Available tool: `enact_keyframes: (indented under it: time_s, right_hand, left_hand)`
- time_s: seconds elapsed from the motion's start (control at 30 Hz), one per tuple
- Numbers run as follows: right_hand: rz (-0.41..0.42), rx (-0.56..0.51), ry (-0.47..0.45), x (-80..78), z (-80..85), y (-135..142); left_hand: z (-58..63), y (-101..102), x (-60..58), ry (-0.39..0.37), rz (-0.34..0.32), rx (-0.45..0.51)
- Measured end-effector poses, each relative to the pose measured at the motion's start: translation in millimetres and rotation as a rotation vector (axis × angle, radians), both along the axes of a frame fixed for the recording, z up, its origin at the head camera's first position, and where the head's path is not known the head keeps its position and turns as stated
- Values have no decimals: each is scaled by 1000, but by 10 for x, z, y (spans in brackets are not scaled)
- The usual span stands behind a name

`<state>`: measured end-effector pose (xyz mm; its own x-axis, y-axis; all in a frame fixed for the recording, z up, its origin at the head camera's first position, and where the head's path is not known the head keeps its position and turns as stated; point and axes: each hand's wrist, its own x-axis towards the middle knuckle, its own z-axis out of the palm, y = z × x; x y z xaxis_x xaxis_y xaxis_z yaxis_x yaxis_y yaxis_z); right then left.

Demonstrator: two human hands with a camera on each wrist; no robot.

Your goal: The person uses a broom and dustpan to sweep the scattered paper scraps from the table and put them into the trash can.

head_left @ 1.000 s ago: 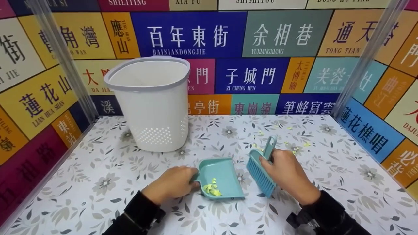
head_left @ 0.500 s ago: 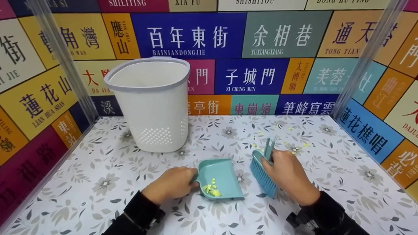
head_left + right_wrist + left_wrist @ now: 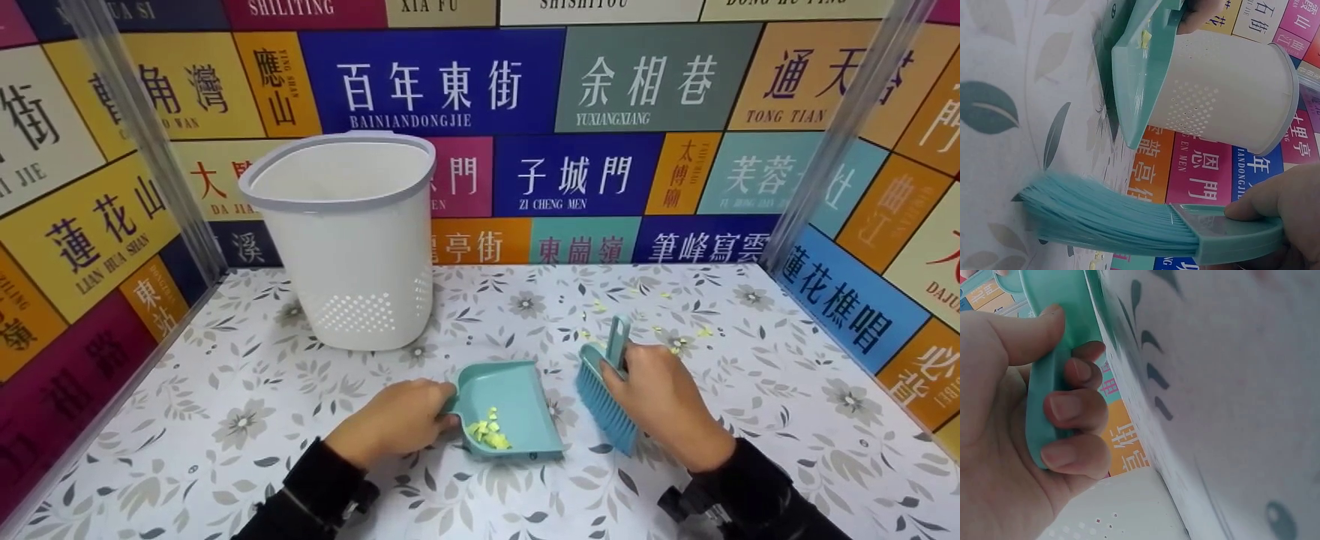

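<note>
Here, the left fingers [image 3: 1077, 408] curl around the dustpan handle [image 3: 1038, 410]

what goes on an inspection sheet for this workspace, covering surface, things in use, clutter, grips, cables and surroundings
Surface: table white with a grey floral print
Things in use: dustpan holding yellow bits; brush beside its open edge, apart from it; bin upright behind
Clutter: loose bits scattered beyond the brush
Grips: left grip holds the dustpan by its handle; right grip holds the brush
Cables: nothing seen
Surroundings: walls of coloured, lettered panels
</note>
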<state>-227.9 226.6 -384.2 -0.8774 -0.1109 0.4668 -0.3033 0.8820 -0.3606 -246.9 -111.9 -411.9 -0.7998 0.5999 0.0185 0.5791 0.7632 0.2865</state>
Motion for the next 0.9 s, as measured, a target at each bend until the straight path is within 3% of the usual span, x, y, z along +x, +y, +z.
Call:
enact_keyframes:
  time_s: [0.43, 0.9]
  right_hand:
    - [4, -3, 16, -12, -23, -6]
    - [1, -26, -20, -14, -7, -15]
  left_hand:
    - [184, -100, 30, -23, 36, 40]
    - [605, -173, 92, 45, 4, 31]
